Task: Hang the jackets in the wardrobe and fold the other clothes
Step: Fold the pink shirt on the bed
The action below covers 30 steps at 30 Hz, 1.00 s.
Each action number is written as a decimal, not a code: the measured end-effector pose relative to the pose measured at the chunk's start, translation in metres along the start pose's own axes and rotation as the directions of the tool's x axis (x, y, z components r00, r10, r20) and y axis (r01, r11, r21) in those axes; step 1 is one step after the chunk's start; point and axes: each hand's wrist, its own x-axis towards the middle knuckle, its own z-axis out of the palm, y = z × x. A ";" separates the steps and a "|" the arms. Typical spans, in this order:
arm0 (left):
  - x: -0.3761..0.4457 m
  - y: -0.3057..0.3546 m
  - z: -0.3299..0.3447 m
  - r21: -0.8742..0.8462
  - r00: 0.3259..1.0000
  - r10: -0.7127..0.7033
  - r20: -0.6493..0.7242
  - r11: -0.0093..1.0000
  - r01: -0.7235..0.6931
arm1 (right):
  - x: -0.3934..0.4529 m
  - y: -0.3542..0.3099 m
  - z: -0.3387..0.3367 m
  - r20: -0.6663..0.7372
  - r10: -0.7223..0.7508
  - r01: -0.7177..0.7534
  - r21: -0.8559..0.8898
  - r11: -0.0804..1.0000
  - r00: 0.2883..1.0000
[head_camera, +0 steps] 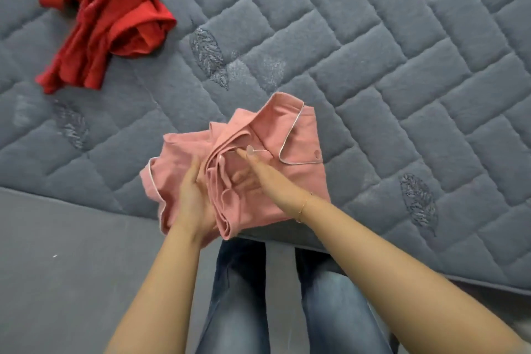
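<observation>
A pink pyjama shirt (293, 141) with white piping lies partly folded at the near edge of the grey quilted mattress (373, 66). My left hand (195, 195) grips the bunched folds at the shirt's left side, thumb on top. Flat on the middle of the shirt rests my right hand (258, 172), fingers stretched out and pressing the cloth down, with a thin bracelet on its wrist. A crumpled red garment (103, 17) lies unfolded at the far left of the mattress, well away from both hands.
The mattress edge (431, 276) runs diagonally across the lower view. Below it is grey floor (71, 267). My legs in blue jeans (238, 296) stand against the edge. Embroidered leaf marks dot the mattress.
</observation>
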 end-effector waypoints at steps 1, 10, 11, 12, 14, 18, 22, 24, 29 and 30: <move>-0.003 0.003 -0.015 0.025 0.998 0.010 -0.054 1.000 -0.008 | 0.003 0.009 0.013 0.019 -0.020 0.022 -0.079 0.997 1.000; 0.025 0.003 -0.061 0.771 0.873 0.361 -0.329 0.637 0.027 | 0.006 0.046 -0.024 -0.673 -0.295 0.182 -0.235 0.955 0.679; 0.026 0.001 -0.061 0.775 0.865 0.382 -0.327 0.632 0.014 | 0.013 0.040 -0.033 -0.683 -0.268 0.158 -0.220 0.963 0.679; 0.025 0.001 -0.060 0.768 0.862 0.389 -0.325 0.640 0.001 | 0.022 0.033 -0.039 -0.660 -0.258 0.135 -0.232 0.963 0.706; 0.025 0.003 -0.063 0.766 0.866 0.395 -0.308 0.642 -0.020 | 0.044 0.020 -0.039 -0.571 -0.244 0.085 -0.290 0.953 0.784; 0.019 0.004 -0.069 0.731 0.884 0.378 -0.273 0.680 -0.065 | 0.077 0.003 -0.013 -0.386 -0.354 0.132 -0.496 0.858 0.852; 0.012 0.016 -0.072 0.637 0.887 0.369 -0.277 0.762 -0.118 | 0.070 0.015 0.018 -0.087 -0.819 0.450 -0.800 0.396 0.567; 0.009 0.028 -0.081 0.563 0.899 0.333 -0.285 0.817 -0.124 | 0.062 0.033 0.029 0.082 -0.848 0.456 -0.868 0.197 0.523; -0.003 0.042 -0.102 0.293 0.926 0.159 -0.343 0.954 -0.055 | 0.058 0.072 0.045 0.231 -0.499 0.312 -0.946 0.085 0.835; -0.004 0.044 -0.104 0.267 0.932 0.137 -0.336 0.963 -0.045 | 0.060 0.073 0.045 0.236 -0.454 0.299 -0.952 0.071 0.859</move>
